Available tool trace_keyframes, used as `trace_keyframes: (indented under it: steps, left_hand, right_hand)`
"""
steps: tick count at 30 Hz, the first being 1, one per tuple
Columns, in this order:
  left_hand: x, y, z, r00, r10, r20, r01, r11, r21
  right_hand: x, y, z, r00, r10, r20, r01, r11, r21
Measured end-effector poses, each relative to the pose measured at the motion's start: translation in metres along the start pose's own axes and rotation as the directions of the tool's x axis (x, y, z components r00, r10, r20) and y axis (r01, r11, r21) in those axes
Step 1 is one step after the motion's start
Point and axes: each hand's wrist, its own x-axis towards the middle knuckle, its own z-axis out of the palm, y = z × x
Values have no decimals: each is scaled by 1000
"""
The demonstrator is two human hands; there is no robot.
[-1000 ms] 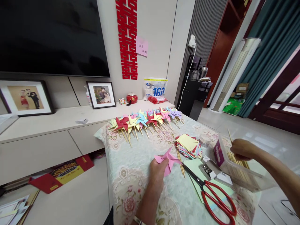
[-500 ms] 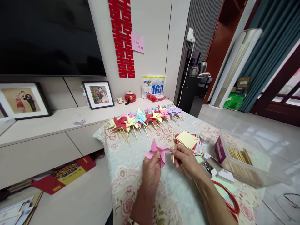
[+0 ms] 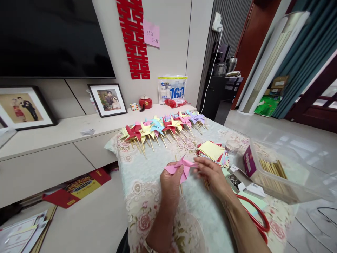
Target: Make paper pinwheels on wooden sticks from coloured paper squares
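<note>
The pinwheel is pinched in the left hand, the stick behind it running roughly eleven to five o'clock. The right hand lies at three o'clock from the pinwheel, against one blade's tip; whether it grips, I cannot tell.

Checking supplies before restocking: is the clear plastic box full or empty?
Partly filled: wooden sticks lie in the clear plastic box, with bare space beside them.
</note>
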Motion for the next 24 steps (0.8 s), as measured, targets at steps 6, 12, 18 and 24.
trace_keyframes:
  steps: [6, 12, 18, 24]
  left_hand:
    - [-8, 4, 5, 994, 37, 99, -59, 970, 234]
    - [-15, 7, 9, 973, 127, 192, -180, 940, 290]
    - [-19, 13, 11, 970, 116, 212, -175, 941, 289]
    - [-17, 15, 5, 967, 78, 244, -90, 995, 39]
  right_hand:
    - [-3, -6, 0, 987, -162, -18, 159, 981, -111]
    - [-4, -5, 2, 976, -178, 125, 205, 945, -256]
    - [-6, -9, 1, 956, -244, 163, 278, 931, -237]
    - [-8, -15, -5, 991, -131, -1, 131, 989, 65]
